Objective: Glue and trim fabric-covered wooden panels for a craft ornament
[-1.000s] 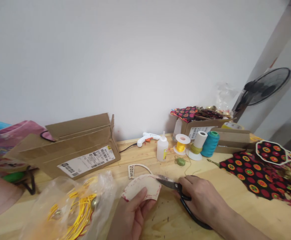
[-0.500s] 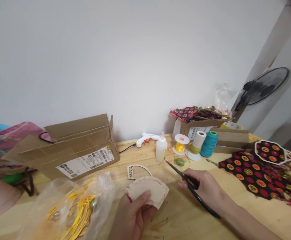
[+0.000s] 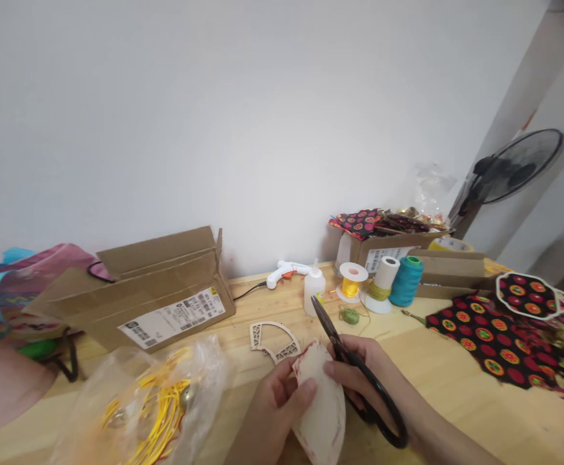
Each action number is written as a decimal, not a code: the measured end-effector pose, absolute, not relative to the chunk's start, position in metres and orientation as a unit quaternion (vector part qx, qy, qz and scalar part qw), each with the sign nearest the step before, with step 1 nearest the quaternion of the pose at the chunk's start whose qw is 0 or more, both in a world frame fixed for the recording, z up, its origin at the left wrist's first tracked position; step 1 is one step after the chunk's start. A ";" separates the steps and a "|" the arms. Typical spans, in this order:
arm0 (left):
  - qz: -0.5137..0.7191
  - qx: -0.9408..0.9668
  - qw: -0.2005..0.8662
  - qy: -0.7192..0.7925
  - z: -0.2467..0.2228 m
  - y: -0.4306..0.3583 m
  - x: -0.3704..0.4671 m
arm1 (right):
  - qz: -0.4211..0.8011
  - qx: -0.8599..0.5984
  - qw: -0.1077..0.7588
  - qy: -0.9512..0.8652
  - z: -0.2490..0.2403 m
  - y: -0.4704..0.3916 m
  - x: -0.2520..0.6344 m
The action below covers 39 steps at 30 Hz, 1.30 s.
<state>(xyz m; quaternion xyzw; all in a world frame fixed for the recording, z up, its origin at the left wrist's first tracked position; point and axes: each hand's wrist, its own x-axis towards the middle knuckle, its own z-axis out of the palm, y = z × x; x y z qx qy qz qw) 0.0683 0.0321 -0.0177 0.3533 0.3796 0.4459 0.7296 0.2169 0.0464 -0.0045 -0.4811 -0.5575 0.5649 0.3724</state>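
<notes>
Partly, the left hand (image 3: pixel 278 408) covers the pale fan-shaped piece (image 3: pixel 324 413).

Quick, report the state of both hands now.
Left hand: closed, holding the pale fan-shaped piece.
Right hand: closed, holding the black-handled scissors.

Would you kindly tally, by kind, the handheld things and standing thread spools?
Black-handled scissors: 1
Fan-shaped cream piece with reddish edges: 1
Thread spools (white yellow-wound spool, white olive-wound spool, teal-wound spool): 3
Total: 5
</notes>
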 end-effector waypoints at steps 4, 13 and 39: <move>0.467 0.341 0.729 0.365 -0.019 0.031 0.072 | 0.535 -0.487 0.391 -0.568 -0.006 0.046 0.217; 0.465 0.340 0.692 0.435 -0.011 0.035 0.068 | 0.229 -0.545 0.254 -0.765 -0.006 0.051 0.265; 0.364 0.382 0.696 0.486 -0.015 0.049 0.061 | 0.122 -0.553 0.149 -0.811 -0.019 0.061 0.264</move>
